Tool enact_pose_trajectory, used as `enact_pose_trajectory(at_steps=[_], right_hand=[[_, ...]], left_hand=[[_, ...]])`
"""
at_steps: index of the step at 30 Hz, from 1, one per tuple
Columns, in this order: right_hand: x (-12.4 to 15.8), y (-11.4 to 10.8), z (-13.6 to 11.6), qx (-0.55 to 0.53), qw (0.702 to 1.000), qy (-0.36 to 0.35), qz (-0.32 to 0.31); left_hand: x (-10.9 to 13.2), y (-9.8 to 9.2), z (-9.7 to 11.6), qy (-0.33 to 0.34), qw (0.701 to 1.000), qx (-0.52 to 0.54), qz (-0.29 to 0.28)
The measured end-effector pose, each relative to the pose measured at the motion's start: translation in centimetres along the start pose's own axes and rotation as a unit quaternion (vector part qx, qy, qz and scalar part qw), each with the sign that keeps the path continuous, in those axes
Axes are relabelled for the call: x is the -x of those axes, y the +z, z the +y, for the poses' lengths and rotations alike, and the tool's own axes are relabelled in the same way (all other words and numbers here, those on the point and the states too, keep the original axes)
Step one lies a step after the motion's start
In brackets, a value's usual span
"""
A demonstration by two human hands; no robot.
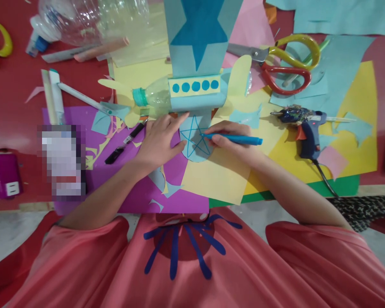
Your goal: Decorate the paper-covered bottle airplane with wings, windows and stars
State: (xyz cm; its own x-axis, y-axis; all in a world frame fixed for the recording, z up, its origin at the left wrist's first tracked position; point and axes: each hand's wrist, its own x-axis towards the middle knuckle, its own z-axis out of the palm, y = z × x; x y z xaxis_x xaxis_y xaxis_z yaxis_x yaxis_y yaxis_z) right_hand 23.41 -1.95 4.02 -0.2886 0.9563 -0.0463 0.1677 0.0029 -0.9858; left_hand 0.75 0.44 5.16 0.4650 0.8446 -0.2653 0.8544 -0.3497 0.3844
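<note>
My right hand [232, 136] grips a blue marker [240, 139], its tip on a blue paper piece [195, 152] with a rounded lower end. A star outline [188, 136] in blue lines is drawn on that paper. My left hand [162, 139] lies with fingers spread at the paper's left edge, index finger and thumb apart. Just above lies a plastic bottle [158, 95] on its side, with a green cap, blue paper wrapping, a pale yellow strip of blue dots and yellow fins. A blue paper panel [181, 55] with a big dark blue star extends upward behind it.
Scissors [259, 55] and a hot glue gun [308, 128] with a cord lie to the right. A black marker [125, 143], a phone-like device [64, 162] with a blurred screen and paper scraps are at left. Clear bottles [80, 19] lie farther back. Purple paper [192, 199] covers the front edge.
</note>
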Motion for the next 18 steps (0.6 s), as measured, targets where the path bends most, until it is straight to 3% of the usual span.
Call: enact_pose_trajectory(at_steps=[11, 18], right_hand=[[-0.40, 0.66, -0.33, 0.057, 0.996, 0.036, -0.054], [-0.33, 0.81, 0.08, 0.067, 0.996, 0.019, -0.051]], left_hand=[[0.05, -0.01, 0.04, 0.010, 1.000, 0.011, 0.001], [0.02, -0.06, 0.03, 0.014, 1.000, 0.008, 0.006]])
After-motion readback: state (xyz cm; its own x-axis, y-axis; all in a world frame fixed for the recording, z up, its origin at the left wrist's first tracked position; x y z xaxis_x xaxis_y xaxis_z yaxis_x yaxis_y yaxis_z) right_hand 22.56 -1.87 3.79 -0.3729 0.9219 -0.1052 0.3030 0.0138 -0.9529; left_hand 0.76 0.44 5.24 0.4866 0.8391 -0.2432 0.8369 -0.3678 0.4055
